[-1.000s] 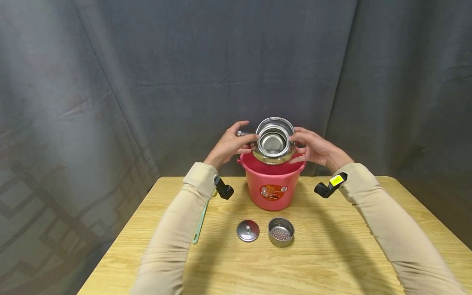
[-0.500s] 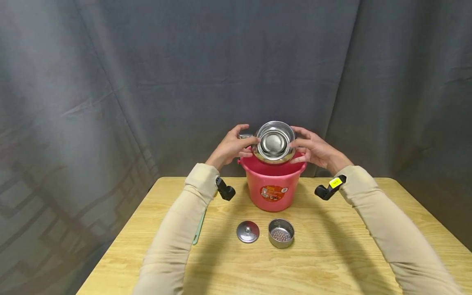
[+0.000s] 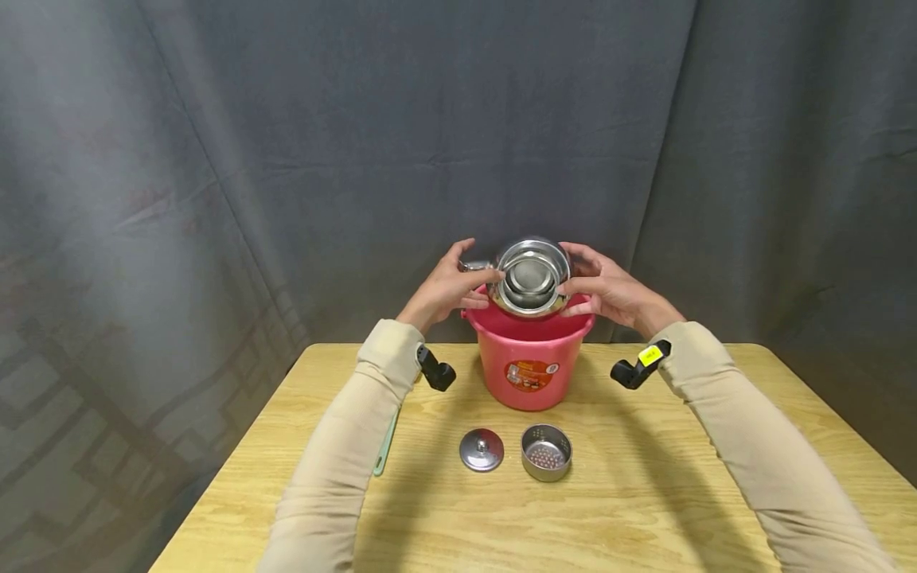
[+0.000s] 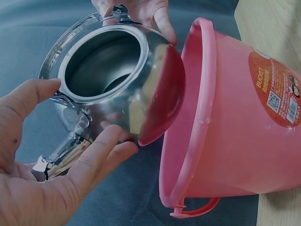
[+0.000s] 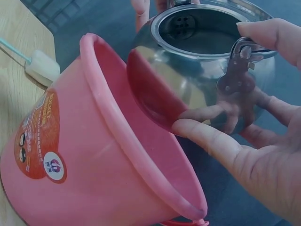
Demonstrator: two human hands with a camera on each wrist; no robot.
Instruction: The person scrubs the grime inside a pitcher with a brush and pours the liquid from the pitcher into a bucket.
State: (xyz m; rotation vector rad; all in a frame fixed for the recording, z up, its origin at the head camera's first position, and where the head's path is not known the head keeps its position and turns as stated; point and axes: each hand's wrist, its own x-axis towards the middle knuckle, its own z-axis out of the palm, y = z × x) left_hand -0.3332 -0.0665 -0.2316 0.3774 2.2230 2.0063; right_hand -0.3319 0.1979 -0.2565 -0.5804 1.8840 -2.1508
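A shiny stainless steel teapot (image 3: 532, 306) is held by both hands over the mouth of a pink plastic bucket (image 3: 528, 362). Its lid is off, and the round opening faces the head camera, tilted. My left hand (image 3: 451, 282) grips the spout side, thumb at the rim; in the left wrist view the spout (image 4: 66, 150) passes between thumb and fingers. On the opposite side my right hand (image 3: 609, 288) pinches the teapot (image 5: 202, 80), thumb by the handle bracket and fingers under the belly. Strainer holes behind the spout show inside it in the right wrist view.
On the wooden table (image 3: 609, 509), a small steel lid (image 3: 481, 450) and a perforated steel infuser basket (image 3: 547, 454) lie in front of the bucket. A green-handled brush (image 3: 385, 446) with a white head lies left, partly behind the left sleeve. A grey curtain (image 3: 444, 119) hangs behind.
The teapot has rocked a little between the hands, so its inner bottom sits differently within the opening. Both hands have kept their grip and shifted only slightly.
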